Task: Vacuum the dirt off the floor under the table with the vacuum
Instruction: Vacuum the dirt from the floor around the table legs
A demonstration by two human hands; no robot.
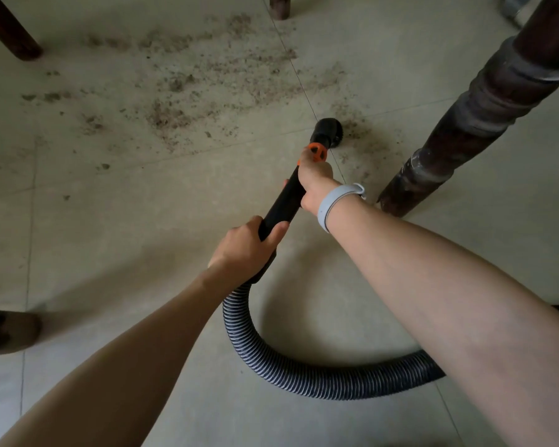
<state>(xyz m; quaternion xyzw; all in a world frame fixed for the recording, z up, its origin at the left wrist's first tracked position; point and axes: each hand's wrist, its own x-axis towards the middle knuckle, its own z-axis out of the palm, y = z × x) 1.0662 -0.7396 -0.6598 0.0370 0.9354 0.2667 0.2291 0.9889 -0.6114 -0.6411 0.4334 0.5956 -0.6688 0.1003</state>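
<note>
Hose (304,375), then table leg (484,117) beside nozzle (326,130).

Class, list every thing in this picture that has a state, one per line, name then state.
left hand: grips the wand's rear end
right hand: grips the wand near the orange collar
vacuum wand: tilted, nozzle end down
brush nozzle: at a dirt patch
dirt: scattered, mostly uncollected
hose: curved on floor

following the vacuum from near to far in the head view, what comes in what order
ribbed hose → left hand on the black tube → right hand → orange collar → brush nozzle → dirt
</note>
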